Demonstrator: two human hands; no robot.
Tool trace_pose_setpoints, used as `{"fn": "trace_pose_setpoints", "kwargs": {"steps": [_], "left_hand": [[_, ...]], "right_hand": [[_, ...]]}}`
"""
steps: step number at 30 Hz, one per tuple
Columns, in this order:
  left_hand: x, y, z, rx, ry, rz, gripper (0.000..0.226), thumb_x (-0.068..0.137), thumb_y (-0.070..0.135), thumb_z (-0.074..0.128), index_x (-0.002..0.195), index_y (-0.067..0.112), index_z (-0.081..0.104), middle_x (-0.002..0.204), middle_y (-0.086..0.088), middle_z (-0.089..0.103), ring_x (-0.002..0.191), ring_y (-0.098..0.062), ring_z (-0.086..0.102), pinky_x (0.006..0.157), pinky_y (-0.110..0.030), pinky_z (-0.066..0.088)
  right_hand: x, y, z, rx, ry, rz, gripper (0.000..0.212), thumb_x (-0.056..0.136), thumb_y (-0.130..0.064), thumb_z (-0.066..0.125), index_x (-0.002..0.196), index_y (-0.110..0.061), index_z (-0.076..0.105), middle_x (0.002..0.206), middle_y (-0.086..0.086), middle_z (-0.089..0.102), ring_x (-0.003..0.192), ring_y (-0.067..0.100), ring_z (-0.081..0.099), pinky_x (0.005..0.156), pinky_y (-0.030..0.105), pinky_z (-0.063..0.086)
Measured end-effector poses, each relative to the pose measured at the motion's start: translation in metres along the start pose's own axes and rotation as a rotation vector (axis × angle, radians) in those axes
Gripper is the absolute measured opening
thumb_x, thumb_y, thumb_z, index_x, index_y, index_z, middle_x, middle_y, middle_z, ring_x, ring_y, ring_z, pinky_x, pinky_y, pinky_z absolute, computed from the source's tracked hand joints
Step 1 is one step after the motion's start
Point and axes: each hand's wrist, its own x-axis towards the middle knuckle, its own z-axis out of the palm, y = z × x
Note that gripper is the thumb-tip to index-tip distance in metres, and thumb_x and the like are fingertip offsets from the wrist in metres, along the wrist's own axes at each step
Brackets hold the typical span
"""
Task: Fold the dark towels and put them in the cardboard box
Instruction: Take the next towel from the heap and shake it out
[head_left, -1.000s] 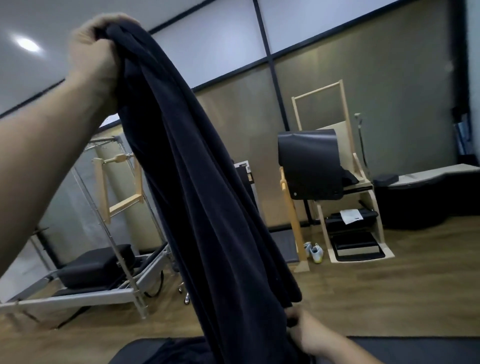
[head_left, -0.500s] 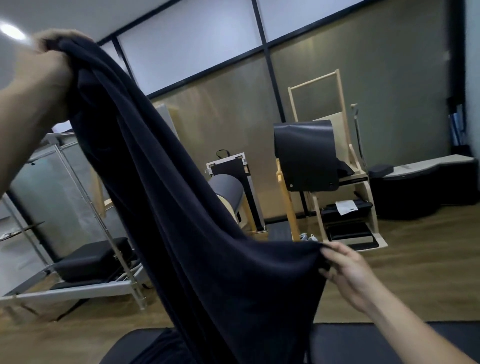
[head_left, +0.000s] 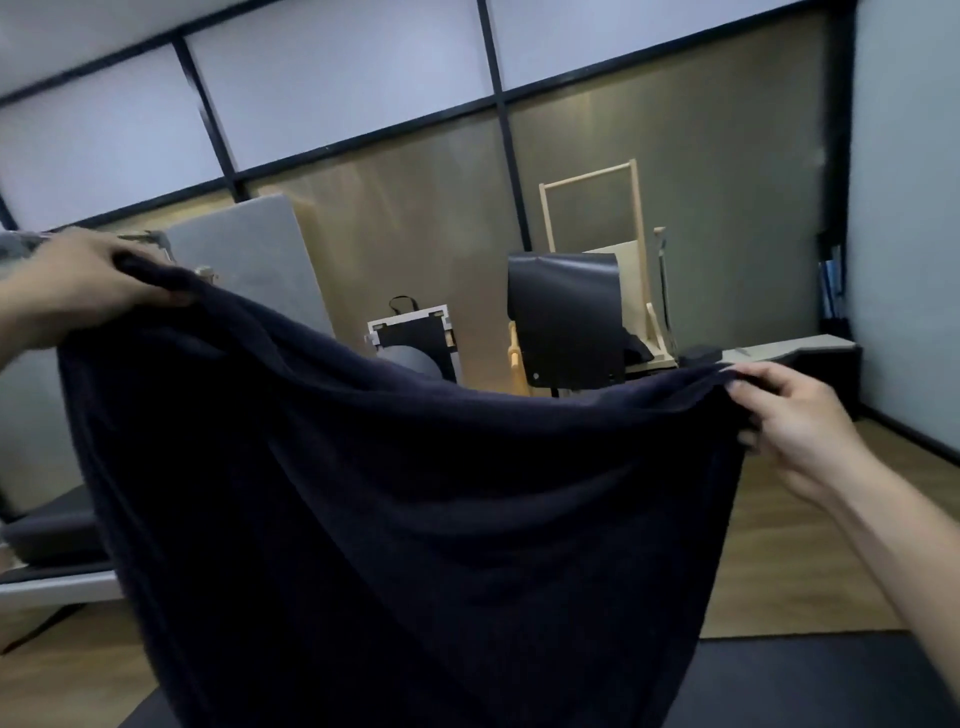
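Note:
A dark navy towel (head_left: 405, 519) hangs spread out in front of me, filling the middle of the head view. My left hand (head_left: 88, 286) grips its upper left corner at the left edge of the view. My right hand (head_left: 795, 415) pinches the upper right corner, a little lower than the left. The top edge sags between the two hands. The towel's lower part drops out of view at the bottom. No cardboard box is in view.
A dark padded surface (head_left: 810, 680) lies below at the bottom right. On the wooden floor beyond stand a wooden chair frame with a black pad (head_left: 571, 317), a barrel-shaped apparatus (head_left: 415, 343) and a metal-framed bench (head_left: 47, 525) at the left. A low platform (head_left: 779, 353) lines the right wall.
My left hand has come down from high up to about shoulder level. My right hand has moved up and to the right along the edge, opening the towel out wide.

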Motion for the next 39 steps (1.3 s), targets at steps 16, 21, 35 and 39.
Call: {"fn": "trace_pose_setpoints", "kwargs": {"steps": [16,21,35,39], "left_hand": [[-0.138,0.223,0.164,-0.589,-0.469,0.275,0.011,0.086,0.01,0.075,0.083,0.001,0.069,0.068,0.006,0.062,0.064,-0.005,0.056,0.065,-0.018,0.044],[-0.139,0.229,0.163,-1.065,-0.562,-0.05,0.028,0.097,0.014,0.053,0.07,0.021,0.053,0.066,0.003,0.057,0.062,-0.013,0.054,0.06,-0.027,0.04],[-0.14,0.24,0.181,-0.754,-0.169,0.265,0.02,0.081,0.021,0.08,0.085,0.016,0.061,0.08,0.0,0.063,0.073,-0.009,0.055,0.073,-0.027,0.046],[-0.162,0.251,0.191,-0.562,-0.316,0.475,0.034,0.067,0.047,0.082,0.081,0.023,0.063,0.074,0.004,0.065,0.071,-0.013,0.06,0.072,-0.039,0.052]], "right_hand": [[-0.047,-0.064,0.123,-0.018,-0.463,-0.305,0.032,0.095,-0.006,0.059,0.077,-0.03,0.073,0.086,0.002,0.071,0.082,0.017,0.064,0.077,0.036,0.054],[-0.05,-0.057,0.096,-0.218,-0.643,-0.19,0.023,0.093,-0.003,0.061,0.081,-0.019,0.073,0.087,0.006,0.074,0.08,0.017,0.068,0.075,0.034,0.054],[-0.051,-0.078,0.114,0.094,-0.346,-0.251,0.035,0.094,-0.002,0.058,0.081,-0.027,0.078,0.089,0.008,0.074,0.087,0.025,0.069,0.082,0.044,0.053],[-0.049,-0.073,0.117,0.063,-0.316,-0.278,0.035,0.093,0.001,0.058,0.081,-0.026,0.078,0.089,0.009,0.075,0.087,0.026,0.071,0.085,0.044,0.056]]}}
